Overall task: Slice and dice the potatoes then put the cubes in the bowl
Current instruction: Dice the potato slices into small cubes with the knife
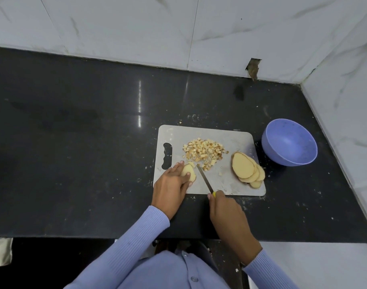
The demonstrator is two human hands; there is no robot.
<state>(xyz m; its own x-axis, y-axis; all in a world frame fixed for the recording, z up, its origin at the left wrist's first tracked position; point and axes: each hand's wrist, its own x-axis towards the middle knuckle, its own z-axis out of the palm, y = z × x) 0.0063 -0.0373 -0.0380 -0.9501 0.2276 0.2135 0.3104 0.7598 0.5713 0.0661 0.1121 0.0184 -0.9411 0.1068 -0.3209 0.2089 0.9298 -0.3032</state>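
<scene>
A grey cutting board (236,140) lies on the black counter. A heap of small potato cubes (203,152) sits in its middle. Several overlapping potato slices (246,167) lie at its right end. My left hand (172,184) holds a small stack of potato slices (189,171) down on the board's near left part, fingers curled over it. My right hand (226,209) grips a yellow-handled knife (204,179), whose blade points away, just right of that stack. An empty blue bowl (289,142) stands right of the board.
The black counter (84,142) stretches far to the left, with crumbs scattered around the board. White marble-look tiled walls (220,28) close the back and right side. The counter's front edge runs below my forearms.
</scene>
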